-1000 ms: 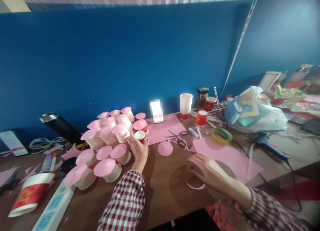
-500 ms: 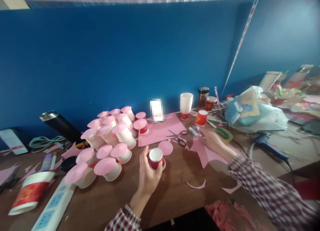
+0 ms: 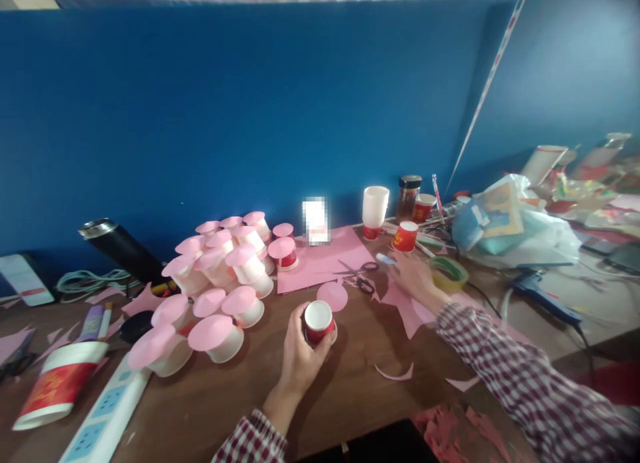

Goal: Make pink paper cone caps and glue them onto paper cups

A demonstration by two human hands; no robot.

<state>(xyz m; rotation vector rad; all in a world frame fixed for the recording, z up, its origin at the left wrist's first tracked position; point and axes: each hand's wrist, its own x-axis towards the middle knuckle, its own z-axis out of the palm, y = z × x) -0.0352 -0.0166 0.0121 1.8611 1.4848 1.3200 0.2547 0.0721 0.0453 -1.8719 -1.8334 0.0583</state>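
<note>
Blue wall behind, brown table in front of you, crowded with craft bits. Your left hand is wrapped around a small red paper cup, fingers closed about its side, white base facing up, held just above the table near the middle. Right beside it lies a loose pink paper circle. Your right hand is stretched out to the far side, over the pink paper sheet, fingertips at a white glue stick next to the scissors — whether that grip has closed on it yet, I cannot tell, the hand is blurred. To your left stands the pile of finished cups with pink tops, and a roll of tape sits past your right hand. By the look of it, you're at the gluing stage: cup ready, disc waiting. Next calls for getting the stick firmly in hand and bringing it back to the upturned base.
</note>
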